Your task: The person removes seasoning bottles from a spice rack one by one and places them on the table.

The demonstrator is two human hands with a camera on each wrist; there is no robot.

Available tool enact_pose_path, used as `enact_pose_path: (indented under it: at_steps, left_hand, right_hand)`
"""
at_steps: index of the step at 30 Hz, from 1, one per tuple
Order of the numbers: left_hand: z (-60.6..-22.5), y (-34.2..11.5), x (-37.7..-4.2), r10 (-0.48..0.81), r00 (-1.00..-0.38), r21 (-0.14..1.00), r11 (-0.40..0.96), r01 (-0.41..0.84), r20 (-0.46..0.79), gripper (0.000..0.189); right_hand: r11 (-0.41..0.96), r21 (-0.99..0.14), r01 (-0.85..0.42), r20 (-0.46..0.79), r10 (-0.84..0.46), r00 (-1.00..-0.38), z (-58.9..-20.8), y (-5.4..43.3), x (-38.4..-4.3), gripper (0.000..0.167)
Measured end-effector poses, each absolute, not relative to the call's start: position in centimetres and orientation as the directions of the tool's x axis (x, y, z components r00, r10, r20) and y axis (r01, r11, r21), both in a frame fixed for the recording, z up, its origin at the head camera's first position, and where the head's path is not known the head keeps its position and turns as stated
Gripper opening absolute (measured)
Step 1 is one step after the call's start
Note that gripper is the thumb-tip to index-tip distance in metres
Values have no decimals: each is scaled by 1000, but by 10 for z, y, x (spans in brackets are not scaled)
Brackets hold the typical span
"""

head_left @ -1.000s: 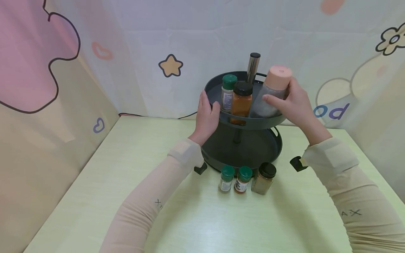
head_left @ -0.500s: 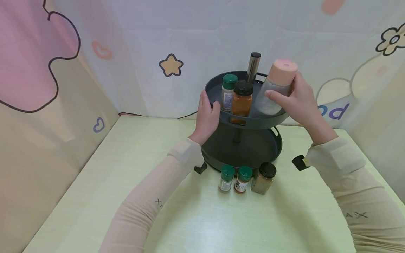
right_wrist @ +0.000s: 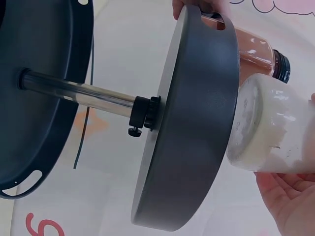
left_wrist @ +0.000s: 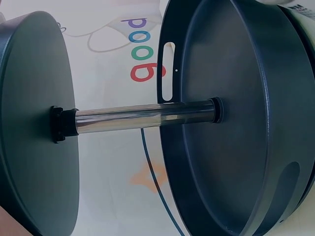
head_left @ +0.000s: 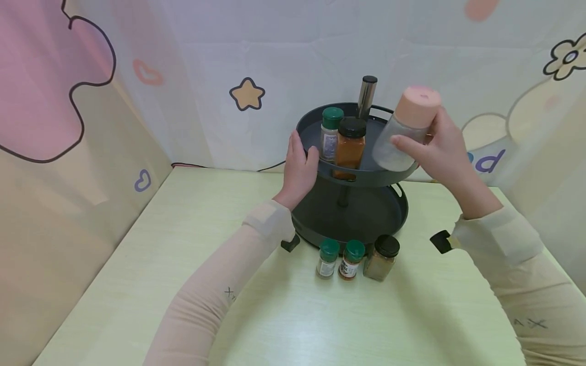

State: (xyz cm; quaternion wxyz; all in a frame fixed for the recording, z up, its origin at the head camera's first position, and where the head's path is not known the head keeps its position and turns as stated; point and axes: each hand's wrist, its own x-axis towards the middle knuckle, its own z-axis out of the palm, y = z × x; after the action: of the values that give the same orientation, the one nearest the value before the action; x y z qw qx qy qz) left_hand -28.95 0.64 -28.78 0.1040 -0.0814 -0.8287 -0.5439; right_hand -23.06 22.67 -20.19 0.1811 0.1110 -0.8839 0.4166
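My right hand (head_left: pixel 441 145) grips a translucent bottle (head_left: pixel 397 147) with a pink cap, tilted over the right side of the upper tray (head_left: pixel 371 178). In the right wrist view its rounded base (right_wrist: pixel 246 123) shows beside the tray's rim, whitish inside. My left hand (head_left: pixel 299 170) rests against the left rim of that tray, its fingers straight. On the upper tray stand a green-capped jar (head_left: pixel 329 140) and a black-lidded jar (head_left: pixel 350 150) of orange-brown powder. A metal post (head_left: pixel 366 99) with a black top rises behind them.
Below is the stand's lower tray (head_left: pixel 339 223), joined to the upper by a shiny pole (left_wrist: pixel 123 118). Two small green-capped jars (head_left: pixel 326 267) (head_left: pixel 350 267) and a black-lidded jar (head_left: pixel 380 264) stand on the table (head_left: pixel 206 213) in front. A printed curtain (head_left: pixel 297 66) hangs behind.
My right hand has moved the pink-capped bottle rightward and slightly up, from within the upper tray toward its right rim. The left hand and the other jars have stayed in place.
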Motion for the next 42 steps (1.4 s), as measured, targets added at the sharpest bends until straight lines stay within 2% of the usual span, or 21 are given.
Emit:
enact_pose_path:
  at_steps: [15,21,29,36,42]
  left_hand:
    - [-288,6,-290,17,-965,883,399,247,262,62]
    - [-288,6,-290,14,-965,885,395,245,261,62]
    - [-289,6,-290,22,-962,878,404,256,271,62]
    - [-289,6,-289,25,-961,871,416,262,277,61]
    - [-289,6,-289,22,-962,877,404,259,274,61]
  right_hand:
    - [562,-713,-419,455,-84,-887,-209,241,-209,52]
    - [571,-694,-440,467,-108,-877,-213,246,-201,55]
    - [581,-688,-434,473,-93,-876,-218,253,-191,50]
    - [559,-692,-457,484,-111,-868,-222,259,-185,54]
    - [612,-673,-416,449,-110,-887,-228,266,-183,56]
